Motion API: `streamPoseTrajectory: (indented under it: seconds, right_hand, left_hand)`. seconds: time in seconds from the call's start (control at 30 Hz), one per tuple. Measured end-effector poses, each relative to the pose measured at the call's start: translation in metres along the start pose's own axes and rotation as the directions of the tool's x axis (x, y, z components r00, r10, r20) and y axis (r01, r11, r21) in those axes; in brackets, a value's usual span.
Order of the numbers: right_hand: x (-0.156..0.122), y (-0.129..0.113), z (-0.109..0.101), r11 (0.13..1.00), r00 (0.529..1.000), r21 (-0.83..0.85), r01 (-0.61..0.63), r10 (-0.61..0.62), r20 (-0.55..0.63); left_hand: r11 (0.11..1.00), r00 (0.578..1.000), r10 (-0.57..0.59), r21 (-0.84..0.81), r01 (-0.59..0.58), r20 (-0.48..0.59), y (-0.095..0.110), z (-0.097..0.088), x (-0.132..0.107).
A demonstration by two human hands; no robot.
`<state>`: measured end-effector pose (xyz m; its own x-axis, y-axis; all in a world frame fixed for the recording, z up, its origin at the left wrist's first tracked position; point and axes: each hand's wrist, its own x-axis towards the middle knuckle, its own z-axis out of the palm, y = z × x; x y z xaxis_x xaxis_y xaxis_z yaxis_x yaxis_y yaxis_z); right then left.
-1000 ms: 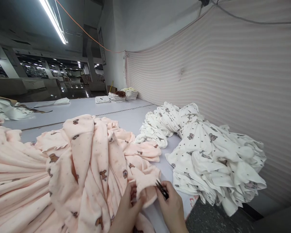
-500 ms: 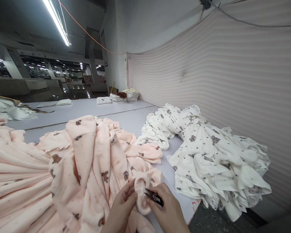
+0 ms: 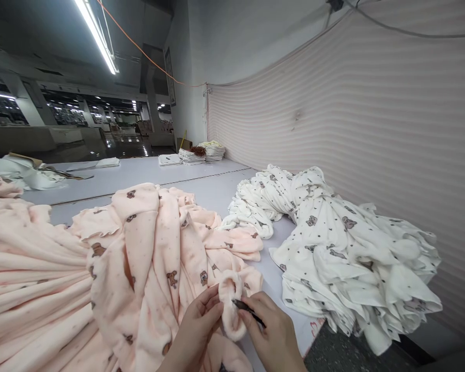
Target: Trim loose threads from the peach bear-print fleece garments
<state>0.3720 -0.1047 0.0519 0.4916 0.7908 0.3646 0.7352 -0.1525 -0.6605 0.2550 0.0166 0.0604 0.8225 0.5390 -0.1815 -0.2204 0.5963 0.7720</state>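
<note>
Thumb and fingers of my left hand (image 3: 202,316) pinch the left edge of a pale pink fleece cuff (image 3: 231,324), whose round opening faces me. My right hand (image 3: 269,325) is closed on small black thread snips (image 3: 250,310). Their tips touch or sit just over the inner side of the cuff, and the blades look close together. Pink fleece fabric printed with brown bears (image 3: 147,268) is heaped on the table around and left of my hands. Whether a thread lies between the blades is too small to make out.
White fleece with grey animal prints (image 3: 344,248) is piled at the right, hanging over the edge of the table (image 3: 201,181). Folded white stacks (image 3: 213,151) stand at the back. Crumpled white cloth (image 3: 27,170) lies far left. A striped sheet (image 3: 352,124) covers the right wall.
The snips have turned in my right hand, showing a narrower side, and their tips have come nearer the cuff's inside. The view has shifted slightly left. My left hand keeps its pinch.
</note>
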Motion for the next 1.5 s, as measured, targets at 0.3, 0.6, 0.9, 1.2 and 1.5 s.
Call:
streamPoseTrajectory:
  seconds: [0.3,0.6,0.9,1.2,1.5]
  right_hand:
    - [-0.005,0.004,0.006,0.999,0.995,-0.039,-0.003,-0.001,-0.098]
    - [-0.008,0.007,0.001,0.996,0.984,-0.013,-0.09,0.087,-0.158]
    - [0.03,0.008,0.009,0.954,0.979,0.274,-0.124,0.163,-0.123]
    - [0.009,0.017,0.011,0.945,0.982,0.321,-0.06,0.113,-0.151]
    - [0.001,0.022,0.024,0.636,0.878,0.717,-0.284,0.473,-0.072]
  left_hand:
    - [1.0,1.0,0.022,0.012,-0.022,-0.012,-0.011,-0.004,0.005]
    - [0.98,0.997,0.029,0.193,-0.041,0.067,-0.006,0.0,0.003]
    - [0.878,0.988,0.078,0.46,-0.132,0.134,-0.013,0.002,0.008]
    - [0.877,0.994,0.009,0.477,-0.062,0.112,-0.019,-0.001,0.01]
    - [0.751,0.992,0.041,0.651,-0.111,0.121,-0.015,-0.007,0.011]
